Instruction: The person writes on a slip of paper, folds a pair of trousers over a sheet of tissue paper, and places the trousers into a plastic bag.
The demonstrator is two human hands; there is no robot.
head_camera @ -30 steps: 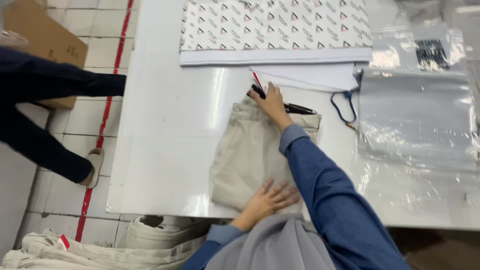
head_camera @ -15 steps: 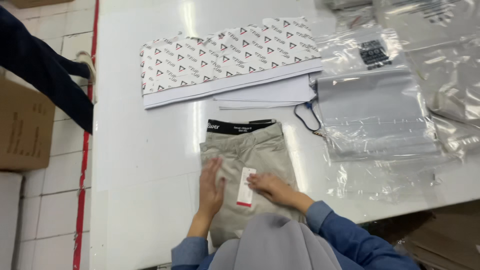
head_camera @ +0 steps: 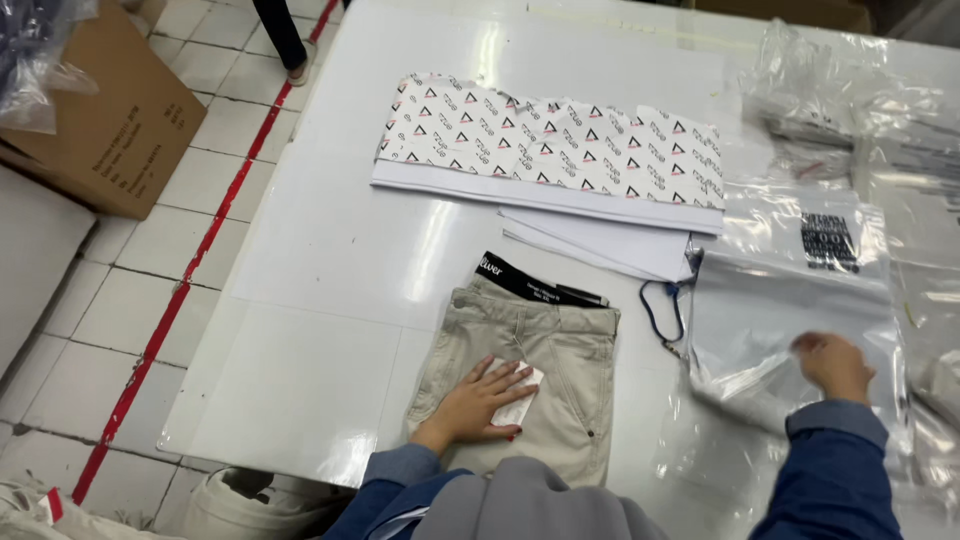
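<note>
Pressing flat on a pair of folded beige trousers (head_camera: pixel 520 375), the left hand (head_camera: pixel 478 403) has its fingers spread and loose, palm down over a white hang tag (head_camera: pixel 516 393), pinning rather than gripping. The trousers sit at the near edge of the white desk (head_camera: pixel 320 260), waistband away from the person, dark inner waistband label showing at the top. Off to the side, the right hand (head_camera: pixel 832 366) is on a clear plastic bag (head_camera: pixel 790 330); it's blurred, so I can't tell if the fingers have actually pinched the film or are just resting on it

If it were me doing this bit well: keep that left palm steady so the fold doesn't creep and the tag stays tucked on the fabric, and take just one layer of the bag so it lifts off whatever lies under it

Just beside the trousers there's a thin dark cord loop (head_camera: pixel 662 312), then behind them a stack of white sheets (head_camera: pixel 600 240) under a patterned paper pile (head_camera: pixel 550 140). More crumpled bags (head_camera: pixel 850 90) sit further back, and a cardboard box (head_camera: pixel 100 120) is on the tiled floor
</note>
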